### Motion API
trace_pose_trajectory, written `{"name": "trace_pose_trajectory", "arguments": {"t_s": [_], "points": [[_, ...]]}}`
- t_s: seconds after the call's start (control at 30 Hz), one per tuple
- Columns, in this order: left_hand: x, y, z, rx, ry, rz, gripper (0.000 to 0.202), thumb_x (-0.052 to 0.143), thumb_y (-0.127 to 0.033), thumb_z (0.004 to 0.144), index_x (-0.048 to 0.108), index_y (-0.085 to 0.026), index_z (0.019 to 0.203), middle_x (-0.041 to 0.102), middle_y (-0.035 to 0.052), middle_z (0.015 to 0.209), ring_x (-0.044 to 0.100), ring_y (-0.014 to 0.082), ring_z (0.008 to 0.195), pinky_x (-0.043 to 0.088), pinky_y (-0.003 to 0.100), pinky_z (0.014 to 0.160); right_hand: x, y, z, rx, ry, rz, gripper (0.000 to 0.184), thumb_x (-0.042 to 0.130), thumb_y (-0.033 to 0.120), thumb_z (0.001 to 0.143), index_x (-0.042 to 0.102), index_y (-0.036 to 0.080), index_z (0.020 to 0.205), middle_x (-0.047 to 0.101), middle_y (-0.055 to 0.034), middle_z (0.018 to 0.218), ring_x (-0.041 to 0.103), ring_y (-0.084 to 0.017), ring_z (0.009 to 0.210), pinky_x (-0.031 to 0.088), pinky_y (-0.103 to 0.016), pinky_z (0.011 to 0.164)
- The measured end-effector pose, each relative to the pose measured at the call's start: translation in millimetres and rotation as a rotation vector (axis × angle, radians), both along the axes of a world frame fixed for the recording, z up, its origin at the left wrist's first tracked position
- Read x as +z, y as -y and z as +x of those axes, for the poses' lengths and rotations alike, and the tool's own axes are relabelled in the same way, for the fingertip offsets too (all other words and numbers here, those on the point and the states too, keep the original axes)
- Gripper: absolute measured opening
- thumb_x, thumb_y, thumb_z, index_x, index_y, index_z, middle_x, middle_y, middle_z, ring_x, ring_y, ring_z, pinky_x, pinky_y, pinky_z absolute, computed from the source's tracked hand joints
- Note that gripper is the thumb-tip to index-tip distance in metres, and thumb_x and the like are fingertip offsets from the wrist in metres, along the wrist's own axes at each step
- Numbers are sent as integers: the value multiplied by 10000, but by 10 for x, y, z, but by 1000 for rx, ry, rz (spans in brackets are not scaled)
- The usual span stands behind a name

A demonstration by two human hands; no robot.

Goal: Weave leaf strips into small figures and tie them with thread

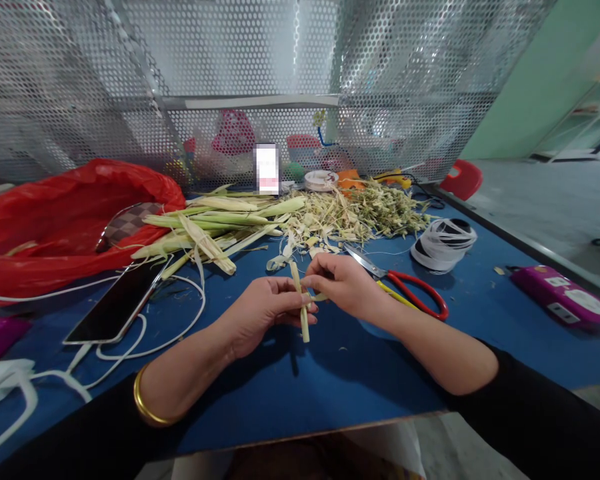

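Note:
A thin, pale corn husk roll (305, 330) is held nearly upright over the blue table. My left hand (263, 310) is closed round its middle, thumb in front and fingers behind. From the right, my right hand (347, 283) pinches a narrow husk strip (320, 297) that crosses the roll; the fingertips partly hide where the two meet. Just beyond my right wrist lie scissors (417, 290) with red handles, and a yellow-handled tool (397, 295) is partly hidden under the forearm.
Long corn husks (215, 217) lie beside a red plastic bag (80, 233). Dry husk scraps (325, 213) are heaped at the back. A white spool (445, 243) and a purple pack (563, 293) stand right. Left are a phone (117, 303) and white cable (145, 333). Perforated metal (250, 60) closes the back.

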State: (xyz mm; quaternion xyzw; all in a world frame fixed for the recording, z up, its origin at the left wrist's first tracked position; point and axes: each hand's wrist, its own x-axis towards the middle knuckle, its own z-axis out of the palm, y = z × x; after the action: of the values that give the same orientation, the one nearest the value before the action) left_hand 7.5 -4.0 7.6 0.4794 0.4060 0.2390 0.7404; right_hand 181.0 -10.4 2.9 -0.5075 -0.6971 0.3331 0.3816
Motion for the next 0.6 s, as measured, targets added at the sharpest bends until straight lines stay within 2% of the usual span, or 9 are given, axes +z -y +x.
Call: {"name": "trace_pose_trajectory", "arguments": {"t_s": [0.17, 0.23, 0.3, 0.4, 0.47, 0.53, 0.6], "points": [[45, 16, 4, -23, 74, 43, 138, 738, -226, 687, 659, -138, 758, 705, 56, 733, 666, 152, 634, 530, 281, 675, -1, -66, 70, 141, -481, -579, 218, 694, 315, 698, 569, 148, 634, 561, 21, 532, 495, -83, 476, 382, -205, 455], [49, 16, 6, 18, 115, 81, 147, 746, -233, 679, 660, -148, 763, 703, 44, 725, 669, 158, 659, 530, 289, 696, -13, -75, 79, 181, -581, -715, 220, 699, 318, 694, 577, 142, 644, 579, 14, 539, 467, -67, 427, 386, -201, 427], [45, 13, 9, 83, 152, 123, 158, 753, -243, 670, 660, -158, 764, 697, 28, 709, 668, 159, 673, 529, 293, 712, -28, -66, 62, 187, -659, -795, 197, 692, 292, 697, 573, 141, 652, 561, 32, 524, 374, -33, 363, 351, -186, 389], [34, 7, 16, 184, 178, 190, 175, 763, -254, 655, 644, -161, 742, 683, 8, 681, 657, 148, 649, 526, 285, 708, -48, -17, -11, 156, -719, -818, 202, 671, 271, 716, 537, 145, 633, 468, 74, 479, 233, -3, 334, 208, -153, 347], [34, 1, 23, 259, 159, 246, 193, 770, -261, 644, 633, -157, 731, 675, 0, 670, 651, 142, 641, 523, 275, 699, -67, 31, -72, 114, -687, -762, 224, 649, 308, 749, 520, 156, 647, 404, 93, 469, 193, -9, 342, 141, -161, 349], [43, -6, 29, 333, 112, 308, 201, 773, -258, 634, 624, -154, 721, 670, -3, 663, 647, 140, 635, 519, 264, 682, -90, 79, -124, 59, -578, -630, 228, 593, 358, 802, 522, 172, 690, 357, 100, 470, 194, -31, 357, 147, -181, 358], [56, -17, 29, 391, 46, 365, 191, 765, -250, 634, 620, -154, 711, 671, -3, 659, 641, 140, 628, 513, 258, 665, -104, 122, -152, 4, -372, -397, 218, 526, 359, 851, 522, 183, 722, 373, 82, 494, 261, -60, 393, 210, -201, 389]]}}
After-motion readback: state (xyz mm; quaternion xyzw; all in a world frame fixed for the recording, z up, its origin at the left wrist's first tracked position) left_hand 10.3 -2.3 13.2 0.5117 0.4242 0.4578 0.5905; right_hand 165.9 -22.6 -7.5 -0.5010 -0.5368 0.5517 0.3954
